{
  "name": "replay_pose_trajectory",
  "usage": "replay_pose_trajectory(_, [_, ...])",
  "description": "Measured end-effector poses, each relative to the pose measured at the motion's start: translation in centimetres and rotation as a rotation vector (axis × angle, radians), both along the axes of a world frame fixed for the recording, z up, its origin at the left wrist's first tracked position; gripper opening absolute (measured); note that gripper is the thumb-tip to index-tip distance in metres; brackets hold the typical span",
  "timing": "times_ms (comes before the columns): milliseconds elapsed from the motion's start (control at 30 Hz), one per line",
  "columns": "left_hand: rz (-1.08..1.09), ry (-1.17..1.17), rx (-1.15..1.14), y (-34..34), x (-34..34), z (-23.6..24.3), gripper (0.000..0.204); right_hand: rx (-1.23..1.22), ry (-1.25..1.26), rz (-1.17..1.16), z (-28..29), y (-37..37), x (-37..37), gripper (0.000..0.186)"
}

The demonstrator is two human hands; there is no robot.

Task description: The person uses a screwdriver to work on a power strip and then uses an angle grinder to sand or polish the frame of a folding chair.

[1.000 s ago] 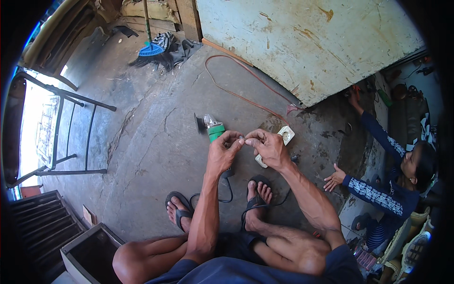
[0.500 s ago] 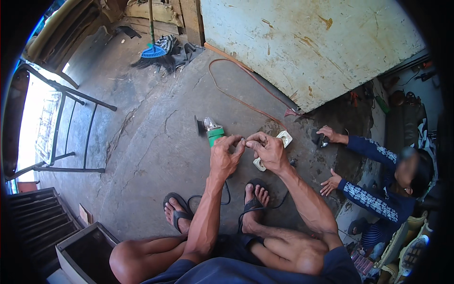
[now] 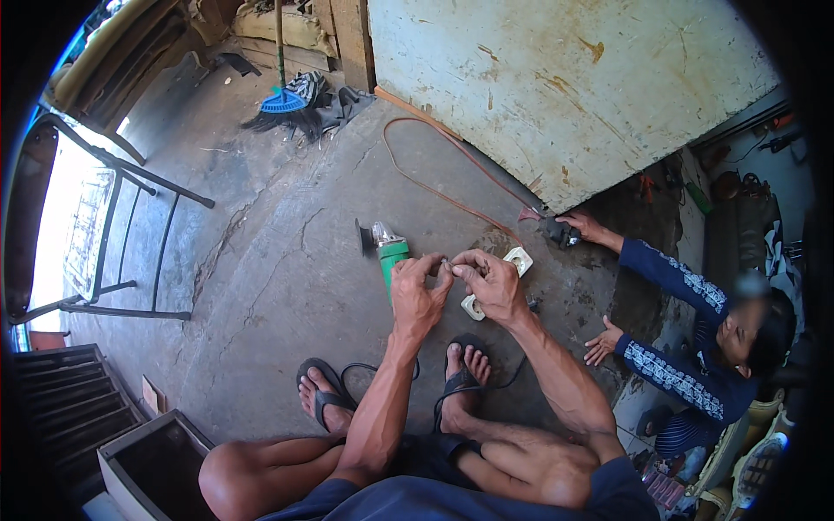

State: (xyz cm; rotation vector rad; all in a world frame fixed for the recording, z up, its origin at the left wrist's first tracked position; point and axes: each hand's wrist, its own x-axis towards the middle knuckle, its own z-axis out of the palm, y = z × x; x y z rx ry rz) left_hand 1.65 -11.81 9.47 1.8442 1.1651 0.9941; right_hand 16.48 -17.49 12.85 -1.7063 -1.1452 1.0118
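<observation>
My left hand (image 3: 417, 291) and my right hand (image 3: 491, 286) meet at the fingertips, both pinching at a tiny light bit (image 3: 446, 263) too small to name. Just beyond my left hand lies a green angle grinder (image 3: 392, 256) with a dark disc (image 3: 364, 238) at its head. A white power strip (image 3: 519, 259) on an orange cord (image 3: 434, 190) lies beside and partly under my right hand. A black cord (image 3: 356, 365) runs by my sandalled feet.
A person at the right reaches out, one hand (image 3: 585, 226) on a dark object (image 3: 560, 233), the other (image 3: 601, 343) open. Around are a metal-framed chair (image 3: 174, 198), broom (image 3: 281, 102), scuffed pale panel (image 3: 556, 69), wooden box (image 3: 122, 469) and slatted crate (image 3: 69, 399).
The other person's upper hand has come out from under the panel's edge toward the power strip with a dark object. My hands have shifted slightly lower, still meeting at the fingertips.
</observation>
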Motion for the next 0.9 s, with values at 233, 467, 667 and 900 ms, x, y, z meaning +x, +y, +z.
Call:
replay_pose_trajectory(233, [-0.044, -0.087, -0.151, 0.0, 0.1, -0.1, 0.023, 0.056, -0.03, -0.043, -0.3, -0.2, 0.5, 0.019])
replay_pose_trajectory(467, [-0.063, -0.045, -0.202, 0.2, -0.5, -0.5, 0.026, 0.024, 0.044, -0.038, 0.0, 0.0, 0.4, 0.021])
replay_pose_trajectory(667, [-0.064, -0.081, -0.305, 0.3, -0.8, -0.1, 0.028, -0.022, 0.002, 0.003, 0.4, 0.2, 0.3, 0.022])
replay_pose_trajectory(900, [-0.057, -0.057, -0.309, 0.5, -1.1, 0.2, 0.03, 0.102, -0.247, 0.087, 0.9, 0.7, 0.1, 0.017])
